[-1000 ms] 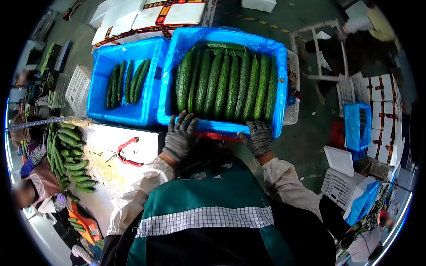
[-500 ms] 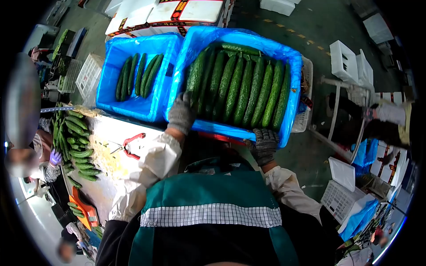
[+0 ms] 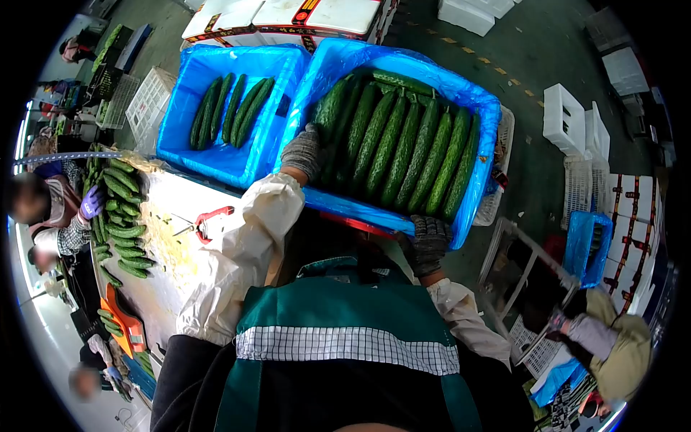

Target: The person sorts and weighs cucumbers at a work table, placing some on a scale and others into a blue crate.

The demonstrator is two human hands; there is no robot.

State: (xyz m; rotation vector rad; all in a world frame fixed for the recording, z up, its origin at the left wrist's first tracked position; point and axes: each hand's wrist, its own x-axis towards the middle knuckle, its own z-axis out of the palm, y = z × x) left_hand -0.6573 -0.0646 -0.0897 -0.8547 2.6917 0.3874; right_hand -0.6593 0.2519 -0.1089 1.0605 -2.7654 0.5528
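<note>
Several long cucumbers (image 3: 393, 144) lie side by side in a large crate lined with blue plastic (image 3: 481, 97), one more lying crosswise at its far end. My left hand (image 3: 303, 153), in a grey glove, is at the crate's left side, its fingertips against the leftmost cucumber; whether they grip is hidden. At the crate's near right corner rests my right hand (image 3: 430, 243), also gloved, with fingers bent over the rim. A smaller blue-lined crate (image 3: 171, 137) stands to the left, holding several cucumbers. Red-handled shears (image 3: 214, 219) lie on the white table (image 3: 162, 270).
Small cucumbers (image 3: 124, 216) are piled on the table's left, beside a co-worker's purple-gloved hand (image 3: 92, 202). White foam boxes (image 3: 317, 16) stand behind the crates. A metal-framed cart (image 3: 529, 263) and another person (image 3: 612, 338) are at the lower right.
My left hand has moved from the near rim up along the crate's left side to the leftmost cucumber. My right hand stays at the near right corner. The camera view has shifted and turned.
</note>
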